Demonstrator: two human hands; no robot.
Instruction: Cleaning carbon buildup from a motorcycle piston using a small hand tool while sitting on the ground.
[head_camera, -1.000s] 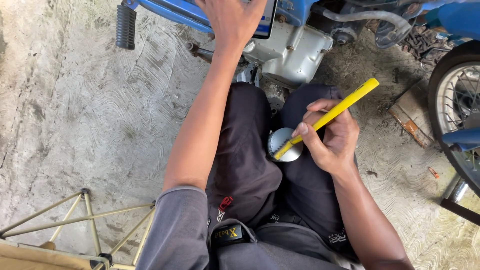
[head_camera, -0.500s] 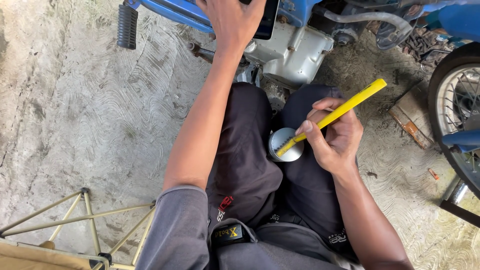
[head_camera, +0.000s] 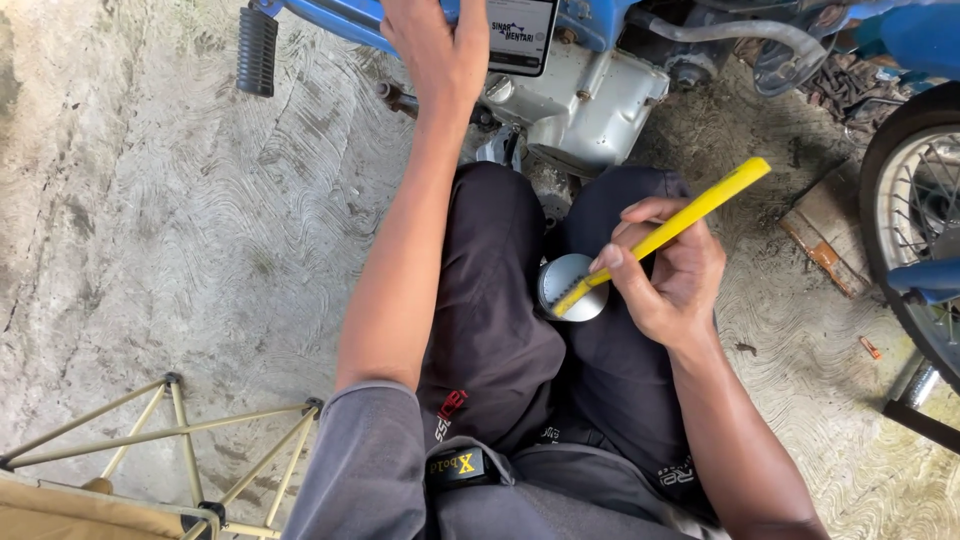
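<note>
with the left hand (head_camera: 432, 50) spread flat on the blue motorbike (head_camera: 560, 60) at the far edge, the right hand (head_camera: 668, 275) pinches a yellow brush (head_camera: 665, 235), so short, light strokes best suit the round metal cap (head_camera: 567, 285) between the knees.

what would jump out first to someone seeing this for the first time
The bright yellow brush, held like a pen in the right hand, with its bristle end on a small round metal tin between the knees. Above, the left hand rests on the blue motorcycle, beside its grey engine case.
</note>
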